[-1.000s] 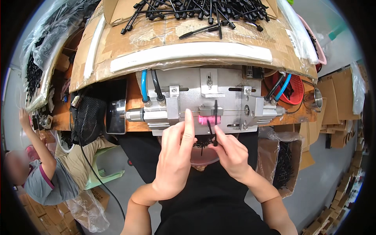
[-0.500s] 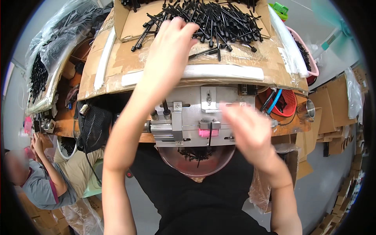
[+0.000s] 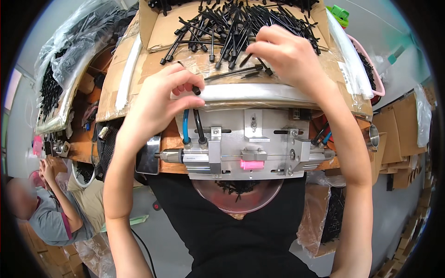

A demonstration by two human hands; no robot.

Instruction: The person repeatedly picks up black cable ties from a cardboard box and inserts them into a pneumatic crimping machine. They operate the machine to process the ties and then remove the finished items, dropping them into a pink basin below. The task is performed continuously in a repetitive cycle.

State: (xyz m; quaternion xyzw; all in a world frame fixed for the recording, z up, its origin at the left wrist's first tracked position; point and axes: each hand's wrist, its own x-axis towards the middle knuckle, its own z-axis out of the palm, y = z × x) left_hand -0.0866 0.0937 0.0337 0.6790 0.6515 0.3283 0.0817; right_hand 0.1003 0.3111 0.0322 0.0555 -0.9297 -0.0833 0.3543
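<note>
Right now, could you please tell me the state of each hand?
Left hand: curled, holding a black rod.
Right hand: closed, pinching a second black rod.

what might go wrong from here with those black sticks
The black sticks in the pile lie crisscrossed, so the right hand, pinching one, might drag others along. The left hand holds a capped stick near the front edge of the cardboard; if it slipped, it could drop onto the metal machine.

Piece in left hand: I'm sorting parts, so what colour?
The piece is black, best seen in head view.
</note>
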